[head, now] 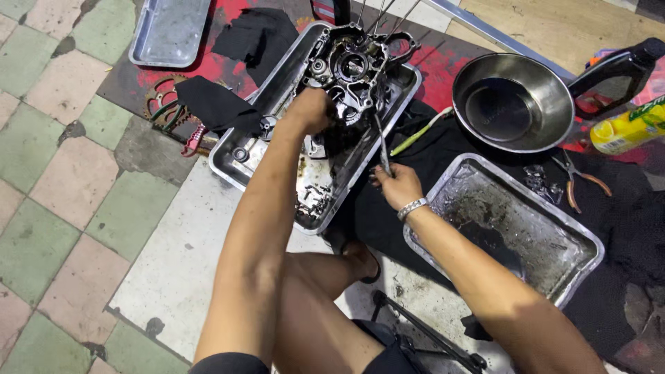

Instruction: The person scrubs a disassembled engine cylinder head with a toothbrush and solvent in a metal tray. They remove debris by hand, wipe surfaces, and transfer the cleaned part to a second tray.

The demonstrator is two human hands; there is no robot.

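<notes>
The left hand (pixel 309 111) is gripping a greasy cast-metal engine case (pixel 353 69); the right hand (pixel 396 185) is holding a slim steel tool (pixel 382 142); three dented metal trays (pixel 235 163) are lying around.

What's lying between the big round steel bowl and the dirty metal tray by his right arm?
In the head view, only black cloth lies between the bowl and the tray; pliers lie off to the side.

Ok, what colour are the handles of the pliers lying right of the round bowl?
Orange handles on the pliers, seen in the head view.
</notes>
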